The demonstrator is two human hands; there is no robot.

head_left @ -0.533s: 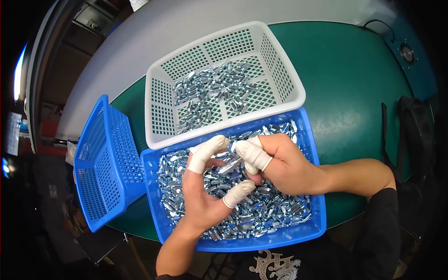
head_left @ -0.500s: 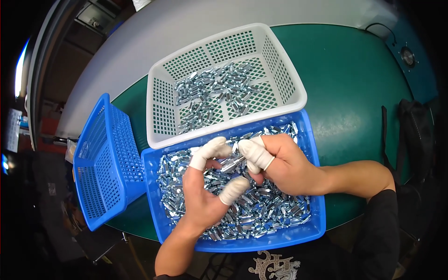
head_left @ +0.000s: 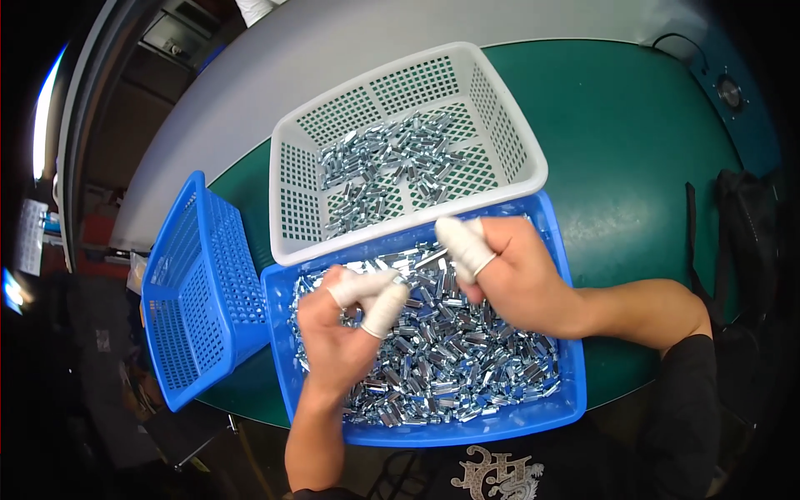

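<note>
My right hand (head_left: 521, 279), with white finger covers on its thumb and finger, is closed above the blue bin. A shiny metal part (head_left: 431, 257) sticks out to the left from its fingertips. My left hand (head_left: 337, 321) is just left of it, also with white finger covers. Its thumb and forefinger come together in a pinch, and whatever is between the tips is too small to make out. Below both hands, a pile of small, slim silvery metal parts (head_left: 450, 358) fills the blue bin (head_left: 575, 358).
Beyond the blue bin stands a white perforated basket (head_left: 529, 179), with more silvery parts on its bottom. An empty blue basket (head_left: 237, 267) leans on its side at the left. The green table mat (head_left: 625, 167) extends to the right, with a black bag (head_left: 742, 233) at its edge.
My left hand has gone from spread fingers to a pinch and shifted down and left. The right hand has moved slightly up, apart from the left, still with metal at its fingertips.
</note>
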